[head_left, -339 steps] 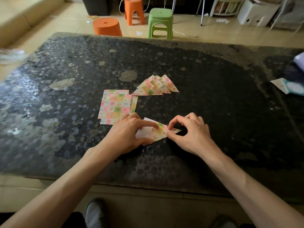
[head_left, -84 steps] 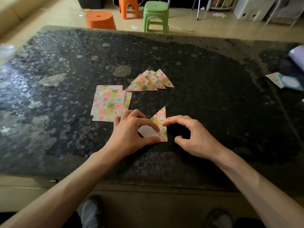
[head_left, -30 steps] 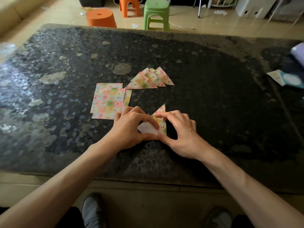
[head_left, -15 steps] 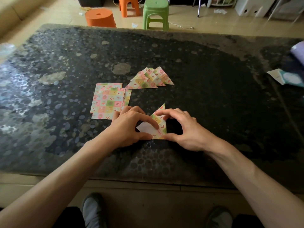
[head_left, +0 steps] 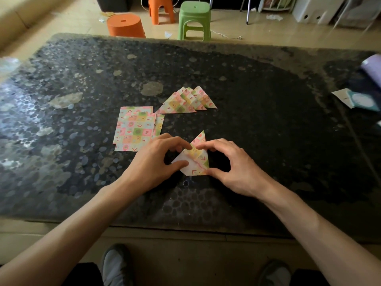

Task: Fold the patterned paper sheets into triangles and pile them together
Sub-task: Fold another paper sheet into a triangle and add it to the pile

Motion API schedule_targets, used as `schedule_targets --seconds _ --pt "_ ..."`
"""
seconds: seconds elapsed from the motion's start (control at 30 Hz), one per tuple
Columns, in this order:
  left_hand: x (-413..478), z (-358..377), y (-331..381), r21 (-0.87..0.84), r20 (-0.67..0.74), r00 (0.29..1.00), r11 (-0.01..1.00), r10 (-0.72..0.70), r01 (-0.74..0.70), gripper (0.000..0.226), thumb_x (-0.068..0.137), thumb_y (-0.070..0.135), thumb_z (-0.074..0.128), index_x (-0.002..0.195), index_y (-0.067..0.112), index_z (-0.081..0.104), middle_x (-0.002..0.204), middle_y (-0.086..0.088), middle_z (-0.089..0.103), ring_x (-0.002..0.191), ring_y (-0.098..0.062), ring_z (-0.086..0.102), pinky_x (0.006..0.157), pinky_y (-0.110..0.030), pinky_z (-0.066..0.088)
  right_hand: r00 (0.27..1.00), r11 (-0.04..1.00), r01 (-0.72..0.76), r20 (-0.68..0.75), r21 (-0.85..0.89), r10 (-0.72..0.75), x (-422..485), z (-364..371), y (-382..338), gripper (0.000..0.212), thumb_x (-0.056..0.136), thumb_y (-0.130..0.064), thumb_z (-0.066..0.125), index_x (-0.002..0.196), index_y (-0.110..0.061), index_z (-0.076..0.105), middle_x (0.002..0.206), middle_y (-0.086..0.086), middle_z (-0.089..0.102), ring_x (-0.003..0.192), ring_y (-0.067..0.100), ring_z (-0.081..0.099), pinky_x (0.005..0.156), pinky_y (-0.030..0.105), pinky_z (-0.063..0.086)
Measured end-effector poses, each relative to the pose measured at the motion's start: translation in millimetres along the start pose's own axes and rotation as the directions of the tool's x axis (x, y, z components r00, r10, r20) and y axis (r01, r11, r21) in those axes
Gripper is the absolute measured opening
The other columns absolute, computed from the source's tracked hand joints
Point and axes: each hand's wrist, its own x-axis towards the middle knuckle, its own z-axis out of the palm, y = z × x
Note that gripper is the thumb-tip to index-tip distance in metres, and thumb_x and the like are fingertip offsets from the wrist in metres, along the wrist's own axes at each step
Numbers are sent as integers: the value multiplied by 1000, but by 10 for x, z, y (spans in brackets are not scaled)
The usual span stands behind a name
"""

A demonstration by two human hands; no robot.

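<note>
A patterned sheet point(head_left: 198, 159), half folded with its white underside showing, lies on the dark table point(head_left: 268, 124) in front of me. My left hand point(head_left: 152, 164) holds its left part, thumb on the white flap and index finger at the fold. My right hand point(head_left: 233, 168) pinches the right edge between index fingertip and thumb, the thumb at the lower right corner. A stack of flat patterned sheets point(head_left: 135, 129) lies to the left. Several folded triangles point(head_left: 187, 101) overlap in a pile behind.
A white-and-teal card point(head_left: 359, 100) and a purple roll point(head_left: 373, 67) lie at the table's right edge. Beyond the far edge stand an orange stool point(head_left: 125, 25), a second orange stool point(head_left: 159, 9) and a green stool point(head_left: 194, 17). My shoes show under the near edge.
Over the last second my right hand has drawn back to the right off the paper's top, so its index finger and thumb span the right edge. My left hand has stayed put.
</note>
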Motion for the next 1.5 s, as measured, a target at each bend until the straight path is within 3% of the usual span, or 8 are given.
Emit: schedule_targets --seconds 0.23,0.47,0.7,0.9,1.07,1.23,1.37,1.5 --pt "-15 60 -51 134 -22 999 990 39 -36 55 88 39 75 139 42 54 125 14 60 118 -9 51 98 -30 45 991 989 38 -118 -143 -55 -10 45 -28 43 91 -47 73 132 -45 60 134 -25 53 132 -2 39 107 31 28" --pt "-74 86 -105 95 5 999 994 47 -47 71 82 51 78 144 45 45 113 22 58 110 -6 51 93 -27 46 981 949 7 -180 -316 -67 -5 218 -43 66 86 -75 55 138 -35 58 134 -15 51 128 6 41 100 30 31" --pt "-100 92 -97 1 29 998 998 60 -60 71 84 39 80 144 48 43 99 27 63 100 -2 55 86 -22 45 966 944 36 -232 -329 -117 37 256 -43 37 97 -54 62 128 -35 63 126 -18 60 122 4 48 97 30 37" --pt "-112 84 -83 38 -3 994 994 107 -106 75 78 38 85 139 43 42 116 19 51 107 -2 48 90 -24 46 936 980 -21 -348 -199 -51 52 186 -78 17 99 -37 65 114 -31 70 103 -17 68 97 2 59 87 26 52" --pt "-101 74 -45 -34 -18 995 994 100 -101 91 74 33 89 143 36 31 132 15 41 121 -2 47 101 -24 43 895 991 -126 -437 -50 92 68 93 -32 28 94 -35 73 120 -32 66 89 -17 66 79 0 66 73 29 61" --pt "-78 80 -85 18 -30 992 992 127 -126 61 74 38 87 112 38 39 118 14 46 108 -6 49 89 -22 45 982 995 -84 -173 -54 74 45 99 -61 60 78 -68 75 130 -43 57 112 -22 54 101 -1 55 80 21 52" --pt "-71 79 -98 56 5 991 990 131 -131 46 76 41 85 102 37 47 111 17 47 101 -6 44 83 -15 36 977 985 -18 -212 -170 -19 43 162 -62 43 89 -46 74 129 -38 60 112 -19 54 106 0 52 86 23 52" --pt "-69 64 -93 61 27 990 989 136 -137 38 78 41 83 100 37 52 107 21 50 99 -4 43 82 -15 35 943 995 -61 -332 -82 31 80 145 -70 28 97 -35 67 125 -32 65 101 -18 65 92 -1 63 81 20 56"
